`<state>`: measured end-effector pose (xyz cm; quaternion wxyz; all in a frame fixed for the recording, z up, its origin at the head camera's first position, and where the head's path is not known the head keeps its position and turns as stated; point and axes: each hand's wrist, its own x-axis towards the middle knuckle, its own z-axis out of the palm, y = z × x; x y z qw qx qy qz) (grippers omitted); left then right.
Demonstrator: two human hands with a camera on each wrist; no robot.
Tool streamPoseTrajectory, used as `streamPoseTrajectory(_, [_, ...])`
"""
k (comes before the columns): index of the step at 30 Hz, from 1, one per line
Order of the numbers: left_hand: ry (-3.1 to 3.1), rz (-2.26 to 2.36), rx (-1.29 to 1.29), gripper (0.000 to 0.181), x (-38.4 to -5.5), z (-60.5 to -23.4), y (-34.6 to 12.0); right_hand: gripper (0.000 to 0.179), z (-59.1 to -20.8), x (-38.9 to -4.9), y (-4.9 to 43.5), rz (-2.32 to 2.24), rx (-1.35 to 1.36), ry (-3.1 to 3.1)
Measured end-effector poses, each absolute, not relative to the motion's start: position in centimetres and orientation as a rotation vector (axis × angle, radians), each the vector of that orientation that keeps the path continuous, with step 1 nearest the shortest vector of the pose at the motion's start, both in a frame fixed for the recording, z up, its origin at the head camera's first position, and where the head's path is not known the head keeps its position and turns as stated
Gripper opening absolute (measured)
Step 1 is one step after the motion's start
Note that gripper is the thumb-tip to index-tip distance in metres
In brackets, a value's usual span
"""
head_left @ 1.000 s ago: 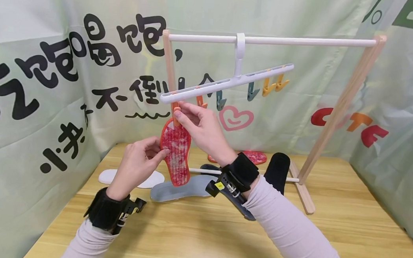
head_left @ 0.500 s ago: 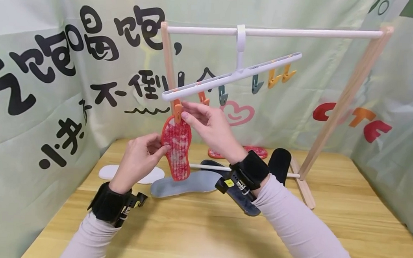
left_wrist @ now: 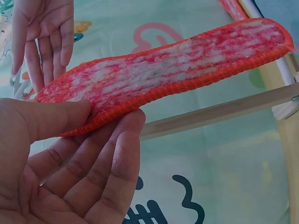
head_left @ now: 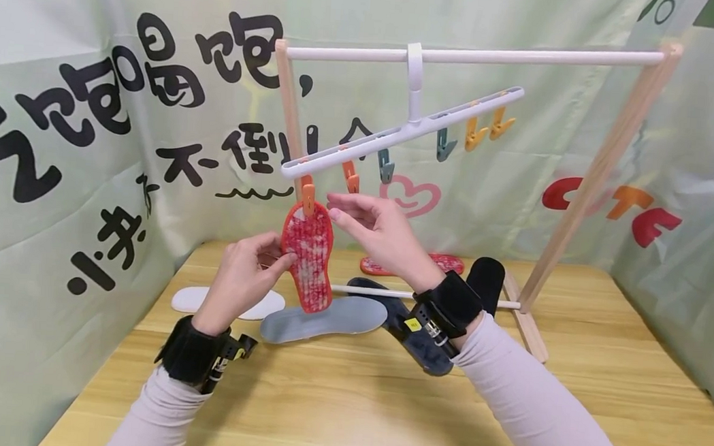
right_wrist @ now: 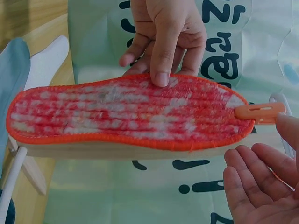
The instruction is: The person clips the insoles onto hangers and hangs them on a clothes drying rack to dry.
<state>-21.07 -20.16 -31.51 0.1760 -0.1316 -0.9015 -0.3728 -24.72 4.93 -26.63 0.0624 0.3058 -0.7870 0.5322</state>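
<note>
Red insole (head_left: 313, 261) hangs from an orange clip (head_left: 308, 201) at the hanger's (head_left: 413, 126) left end; left grip (head_left: 245, 267) pinches its edge, right grip (head_left: 384, 230) spread nearby. I'd release gently, checking the bite.

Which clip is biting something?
The orange clip at the low end of the white hanger. It grips the top of a red-and-white insole, while the other five clips hang with nothing in them.

Head: we looked forward and down toward the far edge of the worktop (head_left: 333, 412) | left wrist: close, past the left hand (left_wrist: 79, 186) | right wrist: close, past the right hand (right_wrist: 254, 186) | all three showed us the red insole (right_wrist: 131, 114)
</note>
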Motion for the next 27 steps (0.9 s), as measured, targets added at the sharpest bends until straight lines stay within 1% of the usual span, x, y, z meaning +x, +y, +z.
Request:
streamPoseTrajectory(11, [-2.556, -1.063, -0.356, 0.011, -20.9, -31.5, -19.9, 0.037, -27.9, -24.6, 6.6, 1.563, 0.937, -2.454])
streamPoseTrajectory(18, [-2.553, -1.070, -0.357, 0.011, -21.0, -31.6, -19.8, 0.030, -28.9, -24.4, 7.6, 1.590, 0.935, -2.469])
streamPoseTrajectory(27, [-2.550, -1.068, -0.369, 0.011, -20.8, -31.8, -19.8, 0.029, -30.3, -24.2, 8.5, 1.602, 0.953, -2.527])
